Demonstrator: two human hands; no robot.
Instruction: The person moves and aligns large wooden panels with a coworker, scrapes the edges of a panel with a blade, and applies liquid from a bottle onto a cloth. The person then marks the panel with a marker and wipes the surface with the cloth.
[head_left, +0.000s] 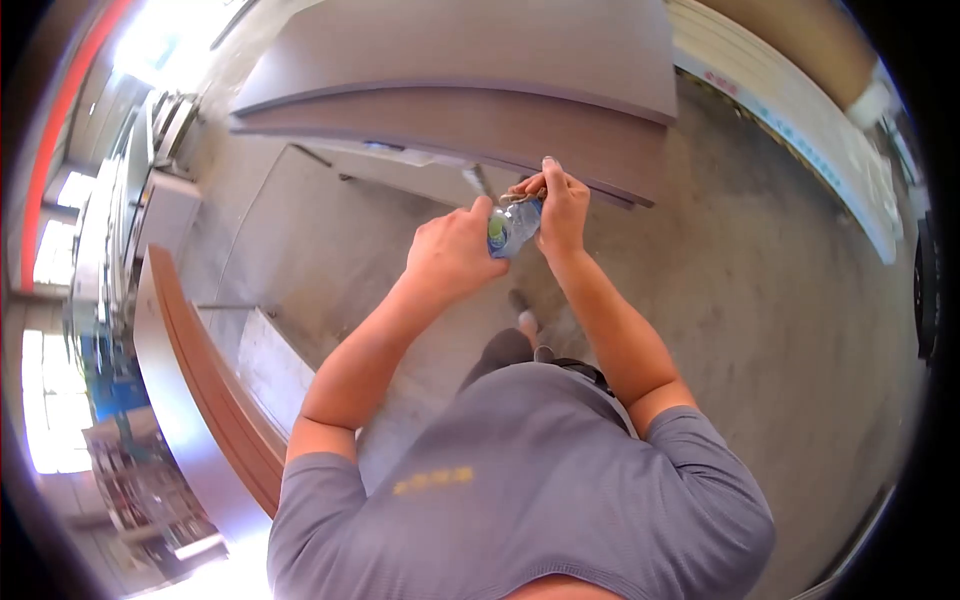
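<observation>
A clear plastic water bottle with a green and blue label is held tilted in front of me, over the floor. My left hand is closed around its body near the label. My right hand is closed at the bottle's neck, where a bit of blue cap shows, with the thumb pointing up. A small brown thing shows at the right fingers; I cannot make out what it is. Part of the bottle is hidden behind my fingers.
Large grey-brown panels lie stacked just beyond my hands. More long boards stand to my left, near a white panel. A long pale stack is at the far right. Concrete floor runs around my feet.
</observation>
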